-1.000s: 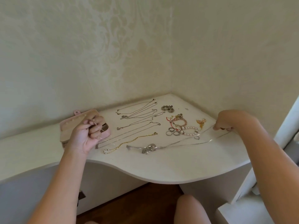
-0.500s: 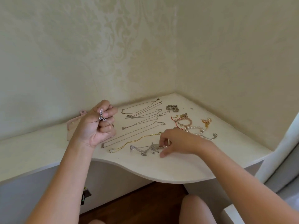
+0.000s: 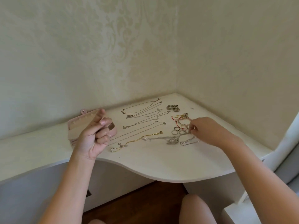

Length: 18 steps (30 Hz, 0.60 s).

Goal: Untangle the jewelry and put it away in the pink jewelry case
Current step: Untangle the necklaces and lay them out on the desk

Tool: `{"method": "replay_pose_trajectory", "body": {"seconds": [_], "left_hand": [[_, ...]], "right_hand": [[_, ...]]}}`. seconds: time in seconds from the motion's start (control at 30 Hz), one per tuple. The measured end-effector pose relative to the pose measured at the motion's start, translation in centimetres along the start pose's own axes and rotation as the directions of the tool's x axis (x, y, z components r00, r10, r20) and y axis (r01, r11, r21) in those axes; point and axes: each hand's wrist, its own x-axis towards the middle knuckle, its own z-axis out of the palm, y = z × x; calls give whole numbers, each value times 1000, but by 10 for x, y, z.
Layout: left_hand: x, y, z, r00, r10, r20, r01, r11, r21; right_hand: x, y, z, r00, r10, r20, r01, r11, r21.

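Two hands split the work here, and the coming move depends on which one is nearer what. The right hand (image 3: 203, 131) is low over the right side of the desk (image 3: 145, 162). Its grip is closed to a fingertip pinch on a small piece at the edge of the rings (image 3: 177, 132) and the bracelet cluster (image 3: 182, 119); which piece it is cannot be made out. Just nearer the desk's front edge lies the tangled silver chain (image 3: 173, 140), bunched rather than straight.

The pink jewelry case (image 3: 76, 126) lies open at the far left of the desk, well apart from that pinch. The left hand (image 3: 93, 136) is raised directly in front of it with its fingers curled toward the palm. Whether that grip encloses anything cannot be told.

Between pinch and case lie the straightened necklaces (image 3: 142, 109) and a gold chain (image 3: 137, 140), their long axes running from near-left to far-right. I judge that anything lifted on the right must travel leftward above those rows. A handover to the left hand looks the shorter route.
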Motion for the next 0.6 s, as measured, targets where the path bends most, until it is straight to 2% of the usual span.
{"method": "replay_pose_trajectory", "body": {"seconds": [0.1, 0.17, 0.2, 0.23, 0.27, 0.33, 0.37, 0.4, 0.47, 0.5, 0.53, 0.57, 0.6], "left_hand": [[5, -5, -13, 1000, 13, 0, -13, 1000, 15], [12, -17, -13, 999, 28, -20, -25, 994, 104], [12, -21, -12, 987, 78, -138, -43, 970, 241], [12, -24, -9, 958, 132, -256, -13, 908, 419], [13, -28, -5, 937, 143, -318, 51, 846, 530], [15, -35, 4, 939, 112, -326, 147, 726, 671], [16, -38, 7, 940, 91, -328, 201, 629, 751], [17, -41, 13, 938, 81, -337, 259, 483, 837], [21, -46, 19, 927, 121, -356, 346, 92, 934], [23, -49, 20, 926, 147, -347, 363, -96, 927], [25, -52, 21, 923, 177, -342, 377, -235, 896], [27, -54, 21, 916, 221, -334, 392, -322, 862], [28, -54, 20, 907, 264, -328, 409, -369, 835]], "right_hand": [[0, 19, -9, 994, 105, 0, -104, 983, -149], [0, 32, -12, 985, 172, 10, -167, 964, -207], [0, 37, -14, 979, 203, 17, -194, 955, -223], [0, 42, -17, 972, 234, 32, -220, 945, -241], [1, 45, -20, 964, 261, 48, -241, 935, -260], [3, 50, -23, 948, 310, 70, -275, 911, -308], [4, 52, -23, 943, 324, 71, -285, 900, -329], [5, 53, -22, 940, 335, 72, -291, 892, -347], [7, 54, -20, 935, 342, 90, -288, 884, -369], [9, 53, -19, 933, 343, 108, -282, 884, -373], [9, 53, -18, 929, 346, 131, -277, 885, -374], [11, 53, -16, 923, 351, 158, -273, 887, -372], [12, 52, -14, 917, 355, 184, -271, 890, -366]]}}
